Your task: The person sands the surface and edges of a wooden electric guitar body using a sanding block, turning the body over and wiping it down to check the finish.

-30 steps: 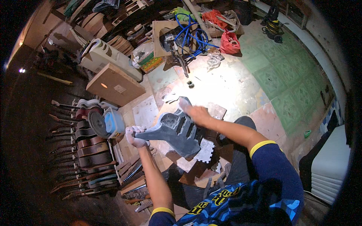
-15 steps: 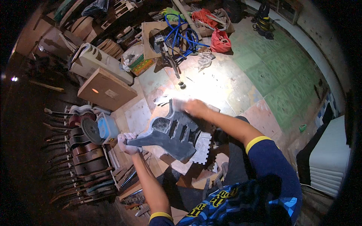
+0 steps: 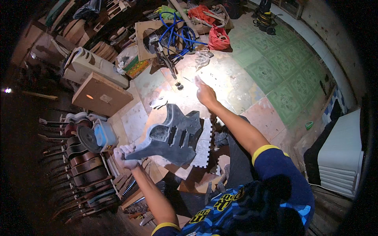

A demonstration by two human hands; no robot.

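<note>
My left hand (image 3: 125, 156) is wrapped round the tapered end of a dark grey, dusty electric guitar body (image 3: 175, 152). The body lies tilted in front of me, with its rounded cavity and several slots facing up. Beneath its right side shows a pale foam mat tile (image 3: 204, 143) with a toothed edge. My right hand (image 3: 206, 95) is apart from the body, beyond its upper right edge, over the brightly lit floor. Its fingers are curled, with one digit or a small item pointing away from me; glare hides which.
Guitars (image 3: 84, 165) stand in a row on a rack at left, beside a blue tub (image 3: 104, 134). A wooden board (image 3: 101, 96) leans against a pale case. Farther off lie a coiled blue hose (image 3: 171, 37) and a red bag (image 3: 219, 38). A small black round item (image 3: 179, 86) sits on the tiles.
My right hand, blurred at the guitar body's upper edge before, has lifted away from it, farther from me. My left hand keeps its hold. The whole view has shifted slightly.
</note>
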